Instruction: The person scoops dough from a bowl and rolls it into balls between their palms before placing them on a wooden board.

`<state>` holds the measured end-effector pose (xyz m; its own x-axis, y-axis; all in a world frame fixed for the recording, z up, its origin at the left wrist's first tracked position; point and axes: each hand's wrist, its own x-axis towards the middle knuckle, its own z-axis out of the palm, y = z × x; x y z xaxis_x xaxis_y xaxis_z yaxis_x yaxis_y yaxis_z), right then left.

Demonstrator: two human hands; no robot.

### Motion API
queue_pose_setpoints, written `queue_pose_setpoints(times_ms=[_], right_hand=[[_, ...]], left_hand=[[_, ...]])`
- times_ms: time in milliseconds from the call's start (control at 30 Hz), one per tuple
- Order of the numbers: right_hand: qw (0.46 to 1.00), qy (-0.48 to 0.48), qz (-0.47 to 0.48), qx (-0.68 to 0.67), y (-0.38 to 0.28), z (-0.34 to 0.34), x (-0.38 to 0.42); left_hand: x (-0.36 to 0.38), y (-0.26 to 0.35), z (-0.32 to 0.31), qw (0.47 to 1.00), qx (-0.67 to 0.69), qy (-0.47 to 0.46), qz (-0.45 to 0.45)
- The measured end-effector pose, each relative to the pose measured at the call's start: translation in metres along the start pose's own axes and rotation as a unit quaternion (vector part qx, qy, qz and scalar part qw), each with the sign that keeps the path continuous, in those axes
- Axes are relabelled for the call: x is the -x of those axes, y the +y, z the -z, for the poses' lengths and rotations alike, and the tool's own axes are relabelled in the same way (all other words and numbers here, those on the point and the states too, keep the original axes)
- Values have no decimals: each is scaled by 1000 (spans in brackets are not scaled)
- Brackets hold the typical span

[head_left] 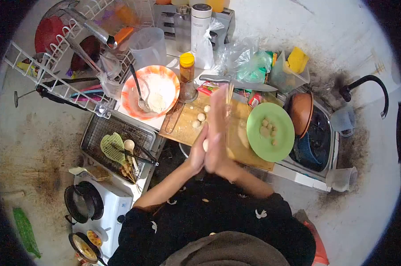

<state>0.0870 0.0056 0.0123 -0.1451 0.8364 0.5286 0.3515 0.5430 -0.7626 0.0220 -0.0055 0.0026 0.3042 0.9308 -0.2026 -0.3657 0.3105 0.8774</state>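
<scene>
In front of my chest, my left hand [197, 153] and my right hand [217, 133] are pressed palm to palm over the cutting board. A pale dough ball [205, 145] shows between the palms. The right hand's fingers are straight and a little blurred. Several white dough balls [201, 117] sit on the wooden cutting board [174, 128], just beyond the left hand. Right of my hands, a green plate [275, 150] carries several beige balls. Further left stands an orange-and-white bowl [128, 95] with white flour and a spoon [140, 95] in it.
A large knife [253, 86] lies behind the board near thin wooden skewers [229, 95]. A yellow-capped jar [187, 66] stands beside the bowl. The sink [320, 164] with a clay pot [300, 114] is at right. The stove [114, 213] with pans is at lower left.
</scene>
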Motion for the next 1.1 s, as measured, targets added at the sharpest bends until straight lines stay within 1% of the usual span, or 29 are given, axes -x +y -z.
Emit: queue_pose_setpoints(times_ms=[33,67,100,133,167,200,233,267,300,333,367,400,433,467,500,533,600,633,667,733,800,867,900,933,967,1000,1033,1067,1100], right_hand=[[998,-27,-12,-50,-9,-4,6],[996,-35,64,-55,-11,-8,11],[996,-60,59,-31,-7,-9,11],[995,-83,53,-8,-2,-10,13],[995,-82,51,-9,10,-11,8],[996,-51,34,72,27,-11,-6],[988,-20,17,152,36,-10,-14],[988,-22,15,152,31,-10,-14],[999,-7,-40,6,24,-10,-16],[986,9,-94,-139,15,-10,-18],[948,28,-146,-281,10,-10,-17],[948,31,-147,-280,7,-12,-15],[961,3,-77,-266,5,-14,-12],[968,-27,-7,-251,4,-15,-11],[968,-28,-7,-250,6,-15,-14],[964,-25,-46,-262,8,-15,-20],[951,-14,-124,-283,3,-13,-33],[882,46,-193,-428,-9,-12,-36],[882,46,-191,-428,-10,-12,-36],[939,17,-67,-336,-13,-10,-33],[971,-12,53,-232,-15,-8,-24],[971,-37,38,-231,3,-34,-4],[976,-44,4,-215,11,-42,0],[975,-41,2,-216,19,-44,2],[985,-20,-4,-172,25,-44,-3],[992,0,-10,-126,32,-43,-11],[990,53,22,-130,40,-42,-22],[990,55,22,-130,46,-37,-29],[995,66,14,-70,51,-30,-34]], left_hand=[[2,4,2,1000,0,2,1],[2,12,4,996,68,45,-20],[1,18,6,986,135,86,-42],[-6,23,9,986,135,87,-42],[-15,29,12,975,175,-5,-139],[-20,32,13,944,212,-98,-233],[-14,23,15,974,67,-38,-212],[-12,21,15,976,-121,7,-179],[-11,20,11,994,-21,3,-107],[-10,21,7,996,80,-3,-34],[-13,24,7,996,79,-6,-31],[-19,29,8,988,119,-9,-103],[-26,34,9,972,159,-11,-175],[-30,39,9,971,160,-12,-175],[-34,43,8,951,122,7,-283],[-35,45,9,919,82,25,-386],[-29,36,9,916,-89,0,-390],[-31,33,11,916,-89,-1,-391],[-35,29,16,921,-85,2,-379],[-43,16,30,933,-78,7,-350],[-44,16,34,946,-69,12,-317],[-42,40,33,937,-7,61,-344],[-39,44,33,938,-9,58,-342],[-37,47,33,945,40,50,-322],[-34,47,34,949,89,43,-300],[-31,37,33,962,73,67,-254],[-26,25,32,974,-30,89,-205],[-21,13,32,973,-133,108,-154],[-18,1,32,973,-135,106,-153]])
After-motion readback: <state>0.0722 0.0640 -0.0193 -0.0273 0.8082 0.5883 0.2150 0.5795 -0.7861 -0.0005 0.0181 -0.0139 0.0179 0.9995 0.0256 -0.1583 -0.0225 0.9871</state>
